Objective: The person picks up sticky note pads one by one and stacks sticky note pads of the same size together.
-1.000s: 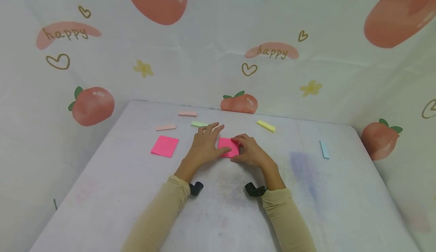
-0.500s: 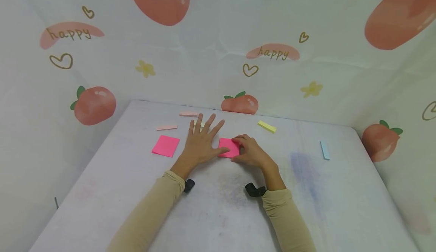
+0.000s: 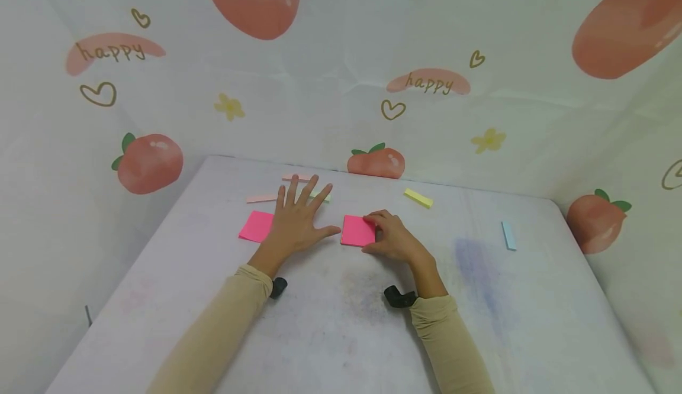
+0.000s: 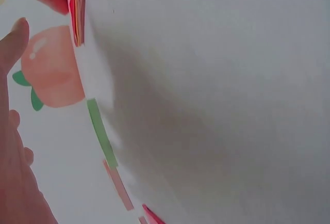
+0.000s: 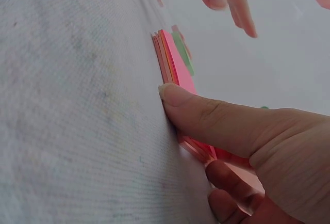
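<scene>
A square pad of sticky notes (image 3: 356, 231) lies on the table, bright pink on top, with orange and paler layers along its edge in the right wrist view. My right hand (image 3: 395, 238) holds its right side, the thumb (image 5: 206, 115) on the near edge and fingers at the far corner. To its left, my left hand (image 3: 295, 223) is spread wide with straight fingers and holds nothing; its thumb tip is just short of the pad. Part of a pink square sticky note (image 3: 256, 226) is hidden behind the left hand.
Beyond the left hand lie a green strip (image 3: 324, 197) and two pale pink strips, one nearer (image 3: 261, 199) and one farther (image 3: 288, 177). A yellow strip (image 3: 418, 198) is at the back, a blue strip (image 3: 508, 236) at the right. A patterned cloth wall (image 3: 330, 98) stands behind.
My left hand has come off the pad and moved left, its fingers spreading, and now covers part of the left pink note. The right hand keeps its hold on the pad.
</scene>
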